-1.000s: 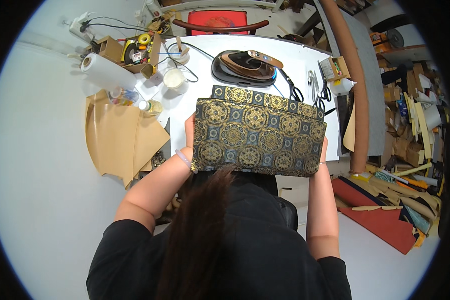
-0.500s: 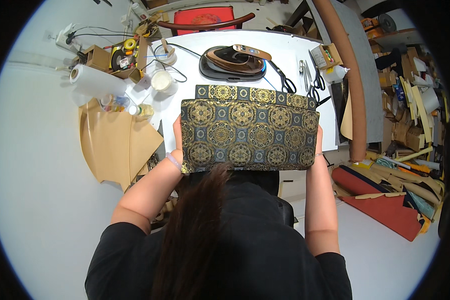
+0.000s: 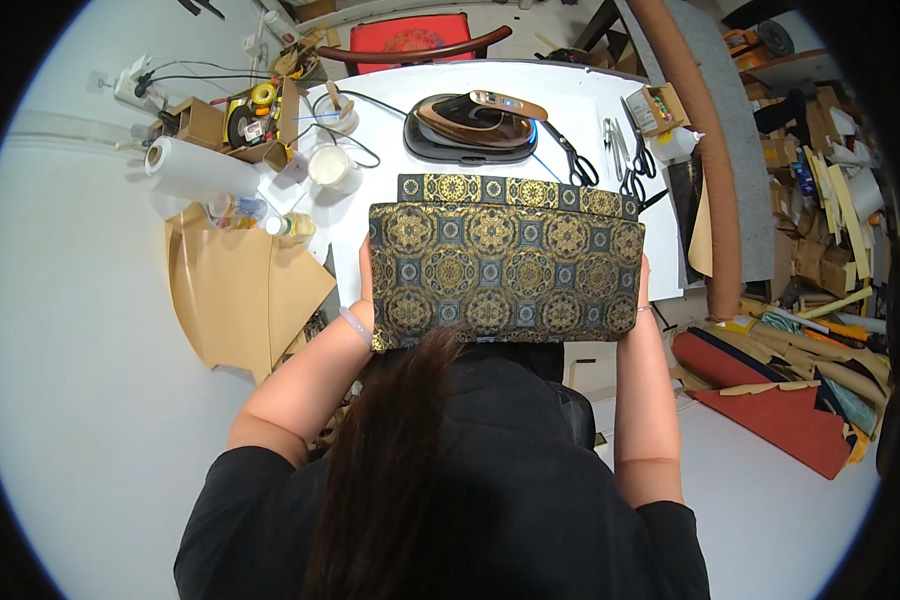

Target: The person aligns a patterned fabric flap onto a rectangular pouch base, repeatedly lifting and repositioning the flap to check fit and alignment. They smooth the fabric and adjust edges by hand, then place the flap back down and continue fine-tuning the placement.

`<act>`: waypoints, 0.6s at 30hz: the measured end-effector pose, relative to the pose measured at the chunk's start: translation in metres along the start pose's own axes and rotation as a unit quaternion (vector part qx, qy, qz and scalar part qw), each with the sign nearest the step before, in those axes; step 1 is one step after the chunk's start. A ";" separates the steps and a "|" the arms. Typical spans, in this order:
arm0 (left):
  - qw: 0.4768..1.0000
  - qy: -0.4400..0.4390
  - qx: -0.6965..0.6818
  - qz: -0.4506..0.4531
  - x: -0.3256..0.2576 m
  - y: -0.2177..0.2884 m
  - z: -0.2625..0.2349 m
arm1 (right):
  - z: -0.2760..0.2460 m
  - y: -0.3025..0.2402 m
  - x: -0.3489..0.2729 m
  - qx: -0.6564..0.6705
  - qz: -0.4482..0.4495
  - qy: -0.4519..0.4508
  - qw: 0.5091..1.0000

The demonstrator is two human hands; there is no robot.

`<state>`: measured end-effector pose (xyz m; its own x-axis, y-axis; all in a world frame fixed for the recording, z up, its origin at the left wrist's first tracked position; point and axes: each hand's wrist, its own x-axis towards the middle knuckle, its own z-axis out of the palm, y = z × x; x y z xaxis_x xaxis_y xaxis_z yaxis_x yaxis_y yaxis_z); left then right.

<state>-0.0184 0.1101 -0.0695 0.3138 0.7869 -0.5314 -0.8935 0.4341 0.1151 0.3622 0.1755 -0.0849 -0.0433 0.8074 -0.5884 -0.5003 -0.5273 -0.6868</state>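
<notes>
Between my two hands I hold up a wide, flat brocade piece (image 3: 507, 272), patterned with gold medallions on black and grey-blue. A narrower strip of the same brocade shows behind its upper edge. My left hand (image 3: 366, 272) grips the left side, and my right hand (image 3: 644, 283) grips the right side. Most of the fingers are hidden behind the piece. Beyond it, an iron (image 3: 480, 118) rests on its dark base on the white-topped table (image 3: 580, 95). Black-handled scissors (image 3: 578, 165) lie right of the iron.
On the left stand a white tub (image 3: 330, 168), a small bottle (image 3: 288, 226), a white roll (image 3: 195, 170) and a box of tapes (image 3: 255, 115). Tan sheets (image 3: 235, 290) hang below them. A white squeeze bottle (image 3: 675, 146) and a brown roll (image 3: 715, 180) stand on the right.
The whole view has shifted slightly to the right. My hands keep the same hold on the brocade piece, which stays nearly in place over the table's near edge.
</notes>
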 end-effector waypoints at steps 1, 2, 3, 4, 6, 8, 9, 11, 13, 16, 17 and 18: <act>1.000 0.001 0.002 -0.001 -0.002 0.000 0.004 | 0.000 0.000 0.000 0.009 0.008 0.007 1.000; 1.000 0.003 0.002 0.000 -0.004 0.001 0.006 | 0.001 0.000 0.000 0.007 0.010 0.010 1.000; 1.000 -0.010 0.007 0.010 -0.003 0.001 0.006 | 0.001 -0.001 0.000 0.005 0.011 0.012 1.000; 0.999 -0.022 0.013 0.021 -0.003 0.002 0.003 | 0.002 -0.001 0.001 0.002 0.013 0.014 1.000; 0.998 -0.024 0.032 0.052 -0.003 0.000 -0.001 | -0.004 0.000 0.005 0.002 0.017 0.003 1.000; 0.998 -0.018 0.028 0.052 -0.004 0.000 -0.002 | -0.004 -0.001 0.006 0.003 0.021 -0.001 1.000; 0.998 -0.016 0.026 0.053 -0.004 0.001 -0.001 | -0.001 -0.001 0.005 0.006 0.023 0.002 1.000; 0.998 -0.013 0.019 0.054 -0.003 0.000 -0.002 | 0.000 -0.001 0.005 0.001 0.021 0.003 1.000; 0.997 -0.004 0.032 0.063 -0.004 -0.001 0.000 | -0.006 0.001 0.007 -0.013 0.014 0.001 1.000; 0.989 0.024 0.093 0.110 -0.001 -0.003 -0.006 | -0.006 0.001 0.005 -0.002 0.008 0.004 1.000; 0.991 0.021 0.079 0.106 -0.002 -0.002 -0.005 | -0.004 0.002 0.004 -0.003 0.005 0.003 1.000; 0.992 0.018 0.064 0.103 -0.003 -0.002 -0.004 | -0.002 0.002 0.003 0.005 0.006 -0.003 1.000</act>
<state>-0.0185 0.1050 -0.0712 0.1159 0.8492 -0.5152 -0.8882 0.3208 0.3290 0.3630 0.1765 -0.0891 -0.0547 0.8031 -0.5933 -0.5091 -0.5336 -0.6753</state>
